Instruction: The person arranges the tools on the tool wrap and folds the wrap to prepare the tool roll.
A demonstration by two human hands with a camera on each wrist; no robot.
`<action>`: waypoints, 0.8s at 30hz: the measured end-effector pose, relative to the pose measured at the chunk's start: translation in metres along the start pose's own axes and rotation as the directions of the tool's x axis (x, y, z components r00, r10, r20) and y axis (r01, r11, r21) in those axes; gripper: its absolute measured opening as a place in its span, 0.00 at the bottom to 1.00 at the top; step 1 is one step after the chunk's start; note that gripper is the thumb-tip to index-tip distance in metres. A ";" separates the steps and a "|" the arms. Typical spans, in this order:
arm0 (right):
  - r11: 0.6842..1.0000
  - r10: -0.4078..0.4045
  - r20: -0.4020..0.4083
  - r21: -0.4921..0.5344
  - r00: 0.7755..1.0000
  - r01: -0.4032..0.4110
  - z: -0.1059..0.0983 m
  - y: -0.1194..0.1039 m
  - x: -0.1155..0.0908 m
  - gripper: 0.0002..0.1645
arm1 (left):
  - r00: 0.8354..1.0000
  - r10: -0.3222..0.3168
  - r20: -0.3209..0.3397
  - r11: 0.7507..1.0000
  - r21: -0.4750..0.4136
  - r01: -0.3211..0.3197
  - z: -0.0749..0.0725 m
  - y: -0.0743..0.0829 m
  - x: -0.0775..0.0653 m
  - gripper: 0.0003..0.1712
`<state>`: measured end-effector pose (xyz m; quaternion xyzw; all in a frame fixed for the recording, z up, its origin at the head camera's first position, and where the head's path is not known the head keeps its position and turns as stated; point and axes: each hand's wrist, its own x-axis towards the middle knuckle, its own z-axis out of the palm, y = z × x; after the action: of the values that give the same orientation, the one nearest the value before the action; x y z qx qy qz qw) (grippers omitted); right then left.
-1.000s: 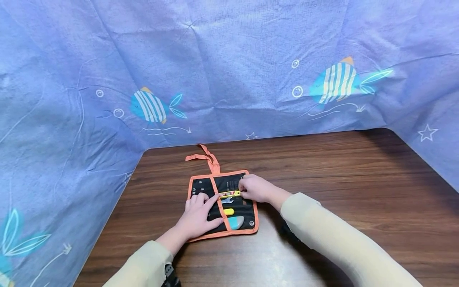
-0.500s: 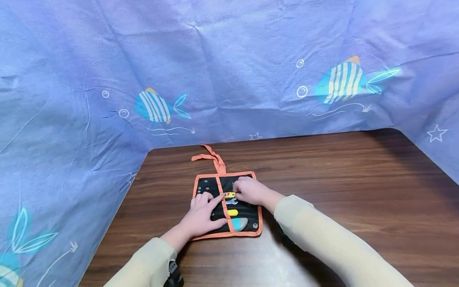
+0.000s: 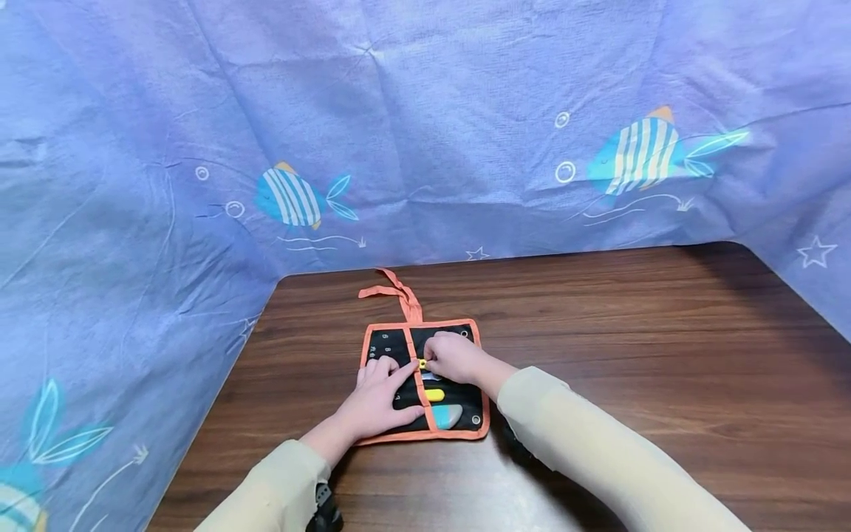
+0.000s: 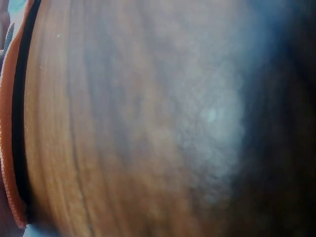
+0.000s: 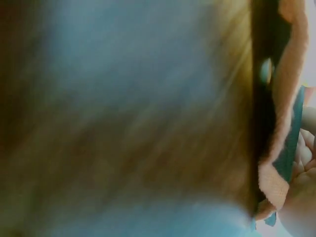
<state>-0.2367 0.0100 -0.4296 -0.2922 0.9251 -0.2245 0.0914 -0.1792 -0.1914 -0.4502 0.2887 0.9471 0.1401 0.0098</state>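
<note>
Fingers apart, my left hand (image 3: 380, 401) presses on the tool pouch (image 3: 471, 397), I'd judge to steady it, while my right hand (image 3: 455, 357) pinches the yellow tool (image 3: 422, 364).

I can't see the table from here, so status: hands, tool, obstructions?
Left hand resting on pouch. Right hand at yellow tool, grip unclear. Yellow tool at orange band, only a bit showing. Right hand partly hides wrench.
</note>
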 end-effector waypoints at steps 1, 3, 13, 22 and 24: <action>1.000 0.003 0.001 -0.001 1.000 -0.003 0.000 -0.001 0.000 0.04 | 1.000 0.002 -0.001 1.000 -0.004 -0.002 0.000 0.001 0.000 0.44; 1.000 0.007 -0.004 -0.007 1.000 -0.007 0.001 -0.002 0.000 0.05 | 1.000 0.002 -0.005 1.000 -0.006 -0.002 0.001 0.001 0.000 0.44; 0.998 0.067 0.011 -0.012 0.998 -0.067 -0.001 -0.007 0.005 0.05 | 1.000 -0.012 0.017 1.000 0.005 0.012 -0.002 0.000 0.005 0.44; 0.996 0.079 0.013 -0.047 0.997 -0.078 0.004 -0.008 0.002 0.06 | 0.999 -0.018 0.035 1.000 0.006 0.018 0.001 -0.001 0.003 0.45; 0.996 0.073 0.008 -0.054 0.997 -0.073 0.004 -0.008 0.002 0.06 | 0.999 -0.020 0.037 1.000 -0.002 0.020 0.002 -0.001 0.003 0.44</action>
<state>-0.2333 0.0012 -0.4299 -0.2617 0.9404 -0.1948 0.0961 -0.1816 -0.1903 -0.4518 0.2817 0.9494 0.1359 0.0290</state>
